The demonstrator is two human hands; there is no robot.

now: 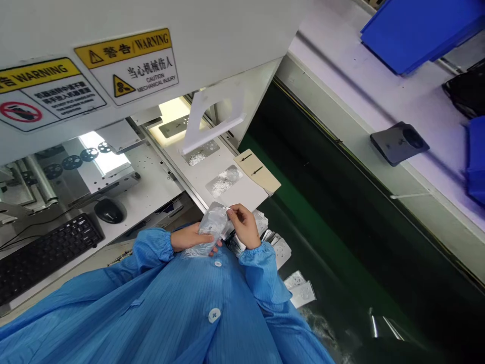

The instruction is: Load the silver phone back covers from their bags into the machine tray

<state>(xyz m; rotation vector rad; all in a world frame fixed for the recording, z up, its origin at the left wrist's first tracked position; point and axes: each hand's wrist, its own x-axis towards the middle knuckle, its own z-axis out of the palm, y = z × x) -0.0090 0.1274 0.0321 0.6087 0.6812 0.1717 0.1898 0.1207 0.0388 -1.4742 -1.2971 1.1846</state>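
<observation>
My left hand is closed around a clear plastic bag with a flat, pale plate inside, held in front of my chest. The fingers of my right hand pinch the bag's upper right edge. Just beyond, a thin rounded plate in shiny film lies on a white conveyor belt. Farther up the belt is another such plate, partly behind a white plastic guard. A third, grey plate with holes lies under the bright light.
Stacks of bagged plates stand low on my right, with more bagged plates nearby. A beige board juts from the belt's side. The white guard hangs over the belt. Left are a mouse and keyboard.
</observation>
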